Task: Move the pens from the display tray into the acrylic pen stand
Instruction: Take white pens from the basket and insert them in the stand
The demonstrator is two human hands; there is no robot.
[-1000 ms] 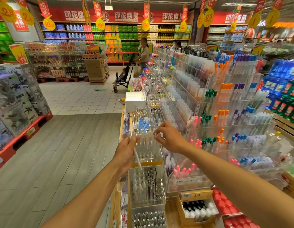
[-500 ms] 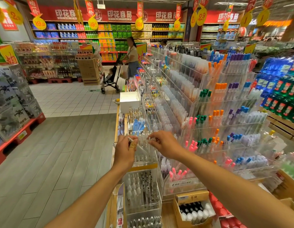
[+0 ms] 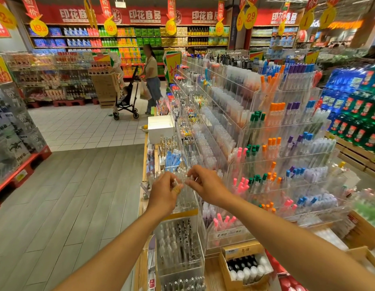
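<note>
Acrylic pen stand [image 3: 185,199]: clear, tiered, at the near end of the stationery counter; both hands meet just above its top row of clear pens.
Left hand [image 3: 164,194]: raised over the stand's left side, fingers curled in and pinched on a thin clear pen [image 3: 175,182], with a yellowish band on one finger.
Right hand [image 3: 205,185]: over the stand's right side, fingertips pinched together close to the left hand's; what they grip is too blurred to tell.
Lower tier [image 3: 179,241]: directly below the stand's yellow strip, packed with upright dark and clear pens.
Cardboard box [image 3: 244,263]: right of the stand, open, holding black and white capped bottles.
Marker racks [image 3: 283,148]: right of the stand, filled with orange, green, pink, purple and blue caps.
Shopper with stroller [image 3: 150,80]: far beyond the stand, on the tiled aisle.
</note>
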